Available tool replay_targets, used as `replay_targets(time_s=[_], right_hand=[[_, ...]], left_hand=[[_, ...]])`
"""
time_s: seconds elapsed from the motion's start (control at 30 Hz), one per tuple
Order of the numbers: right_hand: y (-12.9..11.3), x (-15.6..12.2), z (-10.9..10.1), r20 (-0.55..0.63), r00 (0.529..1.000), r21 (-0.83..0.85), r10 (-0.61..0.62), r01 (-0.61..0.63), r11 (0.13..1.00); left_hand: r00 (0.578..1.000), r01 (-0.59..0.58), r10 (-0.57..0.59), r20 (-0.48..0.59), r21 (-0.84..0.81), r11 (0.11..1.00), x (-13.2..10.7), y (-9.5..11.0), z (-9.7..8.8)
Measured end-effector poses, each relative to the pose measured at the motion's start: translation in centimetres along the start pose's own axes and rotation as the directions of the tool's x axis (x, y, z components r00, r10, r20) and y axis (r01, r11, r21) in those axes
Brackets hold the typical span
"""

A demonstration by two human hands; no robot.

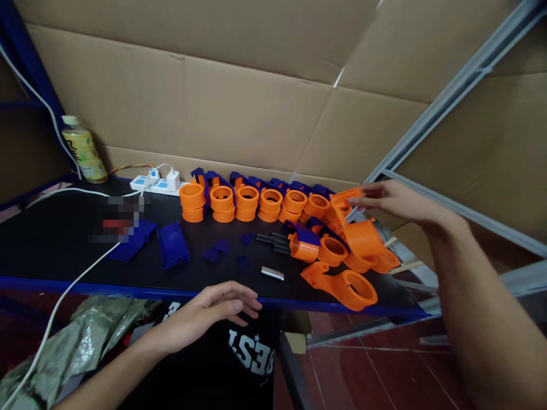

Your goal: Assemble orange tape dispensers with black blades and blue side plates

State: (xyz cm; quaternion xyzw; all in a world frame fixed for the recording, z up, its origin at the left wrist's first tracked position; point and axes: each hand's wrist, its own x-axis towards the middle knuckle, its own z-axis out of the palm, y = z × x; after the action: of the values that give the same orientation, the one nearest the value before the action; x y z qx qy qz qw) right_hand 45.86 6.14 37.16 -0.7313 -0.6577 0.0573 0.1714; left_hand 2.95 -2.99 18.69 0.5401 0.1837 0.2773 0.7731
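My right hand (399,200) pinches the upper end of an orange tape dispenser (364,238), which hangs tilted over the right end of the bench. Other orange dispensers lie just under and beside it, so some are partly hidden. One flat orange dispenser frame (354,289) rests at the front edge. My left hand (217,307) is in front of the bench edge, fingers stretched and apart, holding nothing. Beyond its fingertips lies a small silver metal piece (272,274). Black rods (280,244) sit beside a dispenser with a blue part (305,234).
A row of stacked orange dispensers with dark blue parts (247,202) runs along the cardboard wall (256,102). Blue plates (173,246) and small blue pieces (216,250) lie left of centre. A power strip (160,185), bottle (84,149) and white cable (70,290) are at left.
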Motion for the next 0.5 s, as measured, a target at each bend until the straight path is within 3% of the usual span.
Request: replay_targets(time_s=[0.03, 0.1, 0.23, 0.27, 0.37, 0.5], right_hand=[[-2.0, -1.0, 1.1, 0.127, 0.982, 0.179, -0.142, 0.118, 0.977], [-6.1, -3.4, 4.1, 0.228, 0.919, 0.440, -0.321, 0.196, 0.876], [-13.6, -7.7, 12.3, 0.292, 0.841, 0.667, -0.455, 0.162, 0.727], [-15.0, -8.5, 14.1, 0.259, 0.843, 0.704, -0.472, 0.170, 0.689], [-17.2, -9.9, 17.7, 0.135, 0.859, 0.681, -0.494, 0.281, 0.676], [-15.6, -10.8, 18.4, -0.059, 0.882, 0.352, -0.467, 0.456, 0.817]], left_hand=[[1.000, -0.022, 0.022, -0.001, -0.012, 1.000, 0.0, -0.1, 0.1], [0.996, -0.081, 0.080, -0.024, -0.030, 0.996, 0.2, -0.4, 0.3], [0.973, -0.197, 0.183, -0.138, -0.097, 0.976, 0.7, -1.1, 0.7], [0.963, -0.215, 0.189, -0.190, -0.130, 0.968, 0.9, -1.1, 0.7], [0.910, -0.230, 0.133, -0.393, -0.213, 0.950, 1.2, -0.9, 0.8], [0.848, -0.197, 0.095, -0.522, -0.143, 0.970, 1.0, 0.1, 0.3]])
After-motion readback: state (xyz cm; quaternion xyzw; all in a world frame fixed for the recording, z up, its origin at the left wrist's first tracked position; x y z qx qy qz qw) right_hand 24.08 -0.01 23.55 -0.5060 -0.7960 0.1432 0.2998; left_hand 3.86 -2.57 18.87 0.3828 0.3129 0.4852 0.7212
